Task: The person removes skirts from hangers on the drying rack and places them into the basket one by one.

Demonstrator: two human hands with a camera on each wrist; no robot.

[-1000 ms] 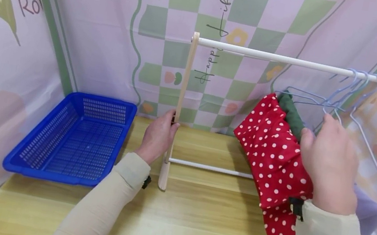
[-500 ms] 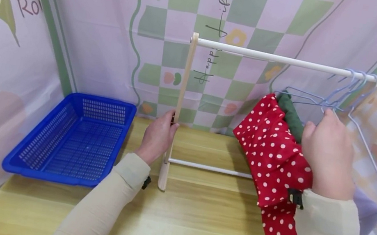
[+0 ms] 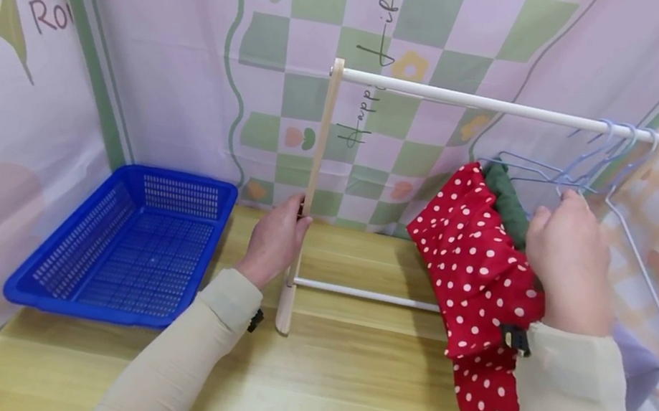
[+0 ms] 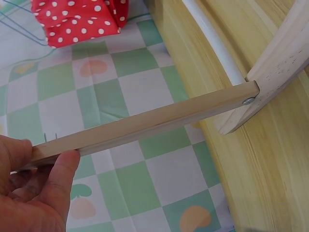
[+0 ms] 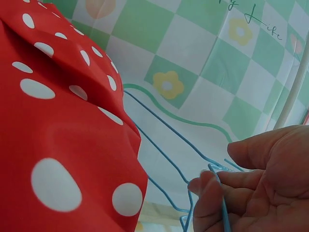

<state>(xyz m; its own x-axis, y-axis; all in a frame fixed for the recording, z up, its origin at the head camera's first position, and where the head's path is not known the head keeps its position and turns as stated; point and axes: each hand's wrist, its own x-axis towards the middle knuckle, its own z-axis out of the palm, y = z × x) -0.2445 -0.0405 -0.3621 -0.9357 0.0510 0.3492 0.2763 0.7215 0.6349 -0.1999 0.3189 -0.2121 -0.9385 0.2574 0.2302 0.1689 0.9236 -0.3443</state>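
Observation:
My left hand (image 3: 276,240) grips the wooden side post (image 4: 145,118) of a small clothes rack, thumb and fingers on either side of it. At the other end of the rack's white top rail (image 3: 484,103), several blue wire hangers (image 3: 582,179) hang bunched together. My right hand (image 3: 575,265) is at these hangers below their hooks; in the right wrist view its fingers curl around a blue hanger wire (image 5: 225,212). Beside it hang a red garment with white dots (image 3: 473,288) and a dark green one (image 3: 509,203), partly covered by the red. Lilac cloth (image 3: 637,362) shows behind my right forearm.
A blue plastic basket (image 3: 213,237) stands at the left on the wooden table (image 3: 299,389). The rack's lower white bar (image 3: 367,294) runs just above the tabletop. Printed curtains (image 3: 303,48) enclose the back and both sides.
My right hand has moved a little up and to the left, and the hangers have shifted slightly left. My left hand stays on the post.

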